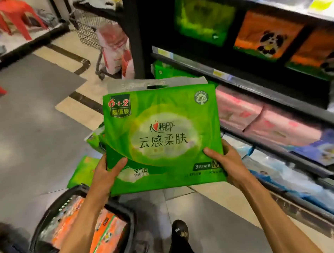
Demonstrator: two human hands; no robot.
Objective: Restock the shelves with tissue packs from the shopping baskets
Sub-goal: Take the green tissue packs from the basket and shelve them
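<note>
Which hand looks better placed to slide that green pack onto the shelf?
Probably the right hand: it holds the green pack at its lower right corner, on the side nearest the shelves. The left hand holds the opposite corner, out over the basket of orange packs.

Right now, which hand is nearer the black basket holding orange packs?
Left. The left hand is just above the basket, gripping the green pack; the right hand grips the pack's opposite side, farther away.
</note>
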